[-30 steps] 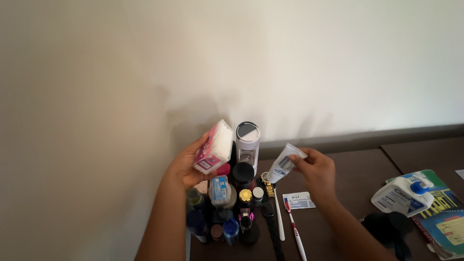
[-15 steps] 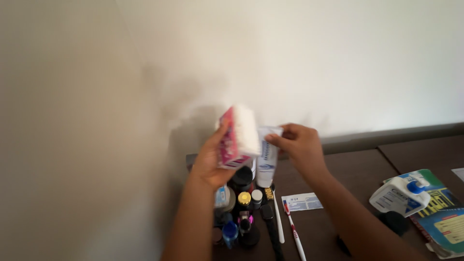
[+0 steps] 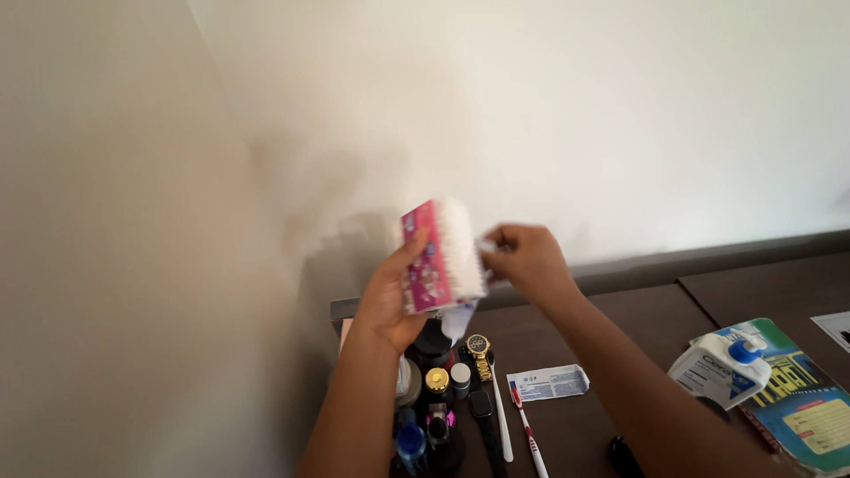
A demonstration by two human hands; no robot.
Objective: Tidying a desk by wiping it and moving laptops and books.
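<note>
Swab box: a pink-and-white box (image 3: pixel 440 255) of cotton swabs, held upright and raised above the clutter in the corner of the table, blurred by motion.
Left hand: the left hand (image 3: pixel 394 296) wraps the box from its pink side, thumb on the front and fingers behind, closed firmly on it.
Tube: a white tube (image 3: pixel 460 317) shows only as a tip below the box; the rest is hidden behind it.
Right hand: the right hand (image 3: pixel 522 259) sits just beside the box's right edge, fingers pinched together; it seems to grip the tube's top end, but the blur keeps that from being certain.
Step in hand: both items appear to be carried together over the bottles, box in front, tube behind.
Next move: it likely calls for keeping the two apart enough that neither knocks the other, and lowering clear of the tall caps below.
Below: dark bottles and jars (image 3: pixel 431 389) crowd the corner, a gold watch (image 3: pixel 478 347) and a toothbrush (image 3: pixel 524 428) lying just right of them, a sachet (image 3: pixel 547 383) beside those.
Edges: walls close the left and back sides.
Open room: bare table (image 3: pixel 620 327) stretches right, toward a pump bottle (image 3: pixel 717 370) on a green book (image 3: pixel 810 398).
</note>
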